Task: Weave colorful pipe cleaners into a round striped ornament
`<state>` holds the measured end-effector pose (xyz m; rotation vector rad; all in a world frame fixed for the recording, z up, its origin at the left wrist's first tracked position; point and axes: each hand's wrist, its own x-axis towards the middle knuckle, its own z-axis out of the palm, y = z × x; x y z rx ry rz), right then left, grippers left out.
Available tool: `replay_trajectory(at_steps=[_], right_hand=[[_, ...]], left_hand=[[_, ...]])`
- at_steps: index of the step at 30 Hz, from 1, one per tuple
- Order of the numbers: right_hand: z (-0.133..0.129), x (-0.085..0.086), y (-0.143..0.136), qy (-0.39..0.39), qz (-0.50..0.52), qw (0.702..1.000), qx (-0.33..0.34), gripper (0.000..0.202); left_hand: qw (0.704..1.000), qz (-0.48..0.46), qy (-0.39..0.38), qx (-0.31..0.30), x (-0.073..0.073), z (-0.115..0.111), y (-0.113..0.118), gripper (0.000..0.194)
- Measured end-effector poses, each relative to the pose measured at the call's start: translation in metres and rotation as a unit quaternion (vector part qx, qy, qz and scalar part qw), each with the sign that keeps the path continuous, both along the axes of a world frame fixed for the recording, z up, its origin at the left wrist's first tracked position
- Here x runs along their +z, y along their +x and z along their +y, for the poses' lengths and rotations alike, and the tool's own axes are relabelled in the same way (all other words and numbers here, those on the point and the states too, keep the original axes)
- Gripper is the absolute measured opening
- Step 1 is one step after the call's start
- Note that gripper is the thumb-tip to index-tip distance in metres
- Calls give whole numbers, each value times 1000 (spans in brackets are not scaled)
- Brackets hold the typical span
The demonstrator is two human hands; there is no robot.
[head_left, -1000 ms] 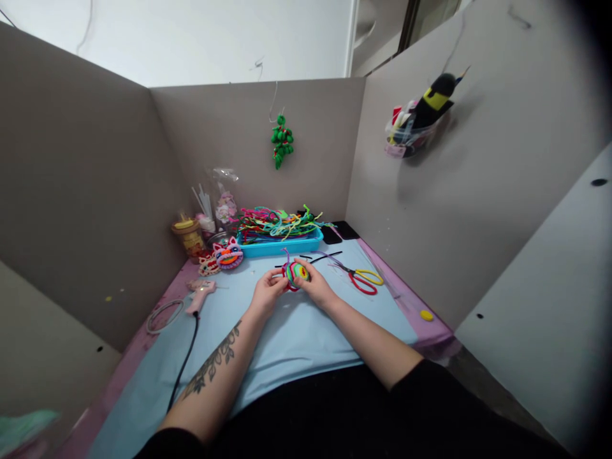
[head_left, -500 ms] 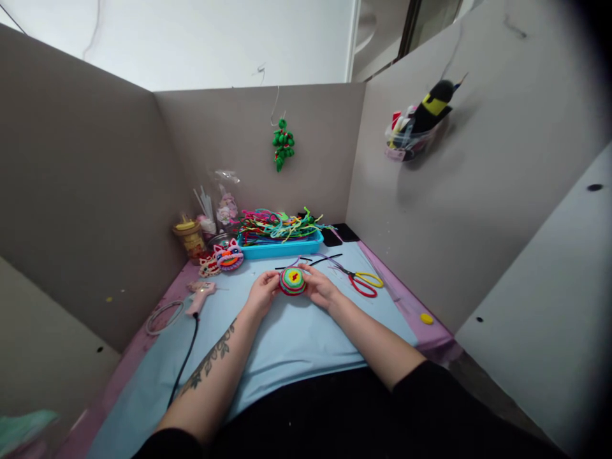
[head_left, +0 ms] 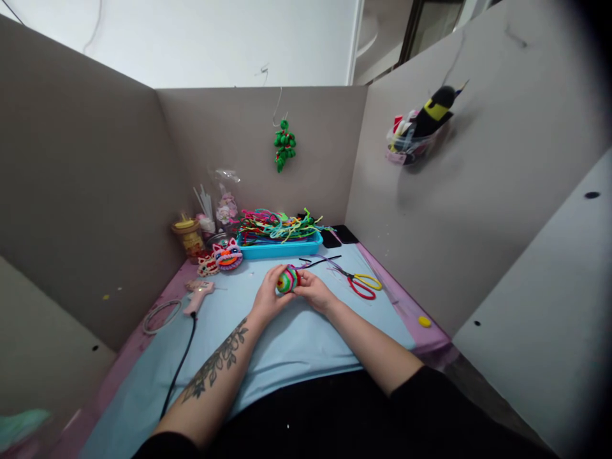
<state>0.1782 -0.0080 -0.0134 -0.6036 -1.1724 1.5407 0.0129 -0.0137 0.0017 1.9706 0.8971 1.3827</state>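
Note:
Between my hands, just above the blue table cover (head_left: 306, 344), is a small round piece coiled from pipe cleaners (head_left: 288, 280) in green, pink, red and yellow bands. My left hand (head_left: 268, 296) grips its left side, thumb below and fingers above. On the right edge, the fingertips of my right hand (head_left: 314, 291) pinch it. A purple pipe cleaner (head_left: 313, 260) runs behind it toward the right. Scissors (head_left: 362, 285) with one red and one yellow handle lie right of my right hand.
A blue tray (head_left: 282, 247) of colourful pipe cleaners stands at the back. Left of it sit finished lion-like faces (head_left: 228, 255) and a pink glue gun (head_left: 199, 295) with a black cord. A yellow disc (head_left: 424, 322) lies at the right edge. Partitions enclose three sides.
The round piece has been turned, so its yellow-and-red centre now faces left and its banded side shows. My left hand has wrapped further around it.

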Motion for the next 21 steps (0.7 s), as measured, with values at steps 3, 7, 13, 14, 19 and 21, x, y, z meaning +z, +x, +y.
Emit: replay_trajectory(at_steps=[3,7,13,14,19,21], right_hand=[[-3,2,0,13,-16,1000,8,37],[-3,1,1,29,-12,999,19,35],[0,-3,-1,24,-17,999,-16,32],[1,-3,-1,27,-22,999,-25,32],[-1,-1,0,43,-58,997,-2,40],[-3,-1,0,47,-66,997,10,41]], left_hand=[[1000,26,4,-12,-1,0,-1,61],[997,71,8,-19,-9,5,-3,57],[993,112,19,-21,-19,11,-3,64],[993,113,15,-20,-19,12,-3,68],[995,92,-7,-20,-16,10,-2,69],[996,85,-8,-22,-14,9,-2,62]])
